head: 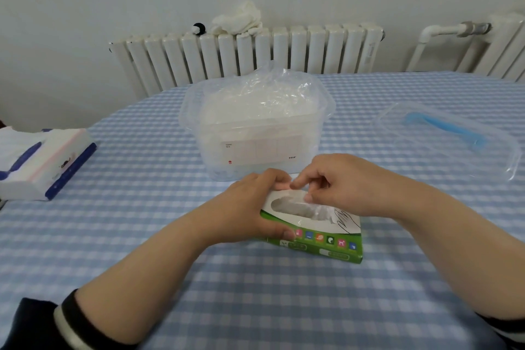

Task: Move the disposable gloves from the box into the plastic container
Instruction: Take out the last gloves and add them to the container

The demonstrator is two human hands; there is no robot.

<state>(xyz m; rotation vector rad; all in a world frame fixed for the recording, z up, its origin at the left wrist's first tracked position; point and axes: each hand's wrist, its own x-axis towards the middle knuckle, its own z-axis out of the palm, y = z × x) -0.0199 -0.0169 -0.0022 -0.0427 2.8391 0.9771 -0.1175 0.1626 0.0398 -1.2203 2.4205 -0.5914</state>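
A green and white glove box lies near the middle of the table, its oval opening facing up with thin clear gloves showing inside. My left hand grips the box's left end, thumb on the front side and fingers over the far edge. My right hand is at the opening, its fingertips pinching the clear gloves at the far rim. Just behind stands the clear plastic container, lidless and heaped with crumpled clear gloves rising above its rim.
The container's clear lid with a blue handle lies at the right. A tissue pack with blue ends sits at the left table edge. A white radiator with a white cloth on top runs along the wall behind.
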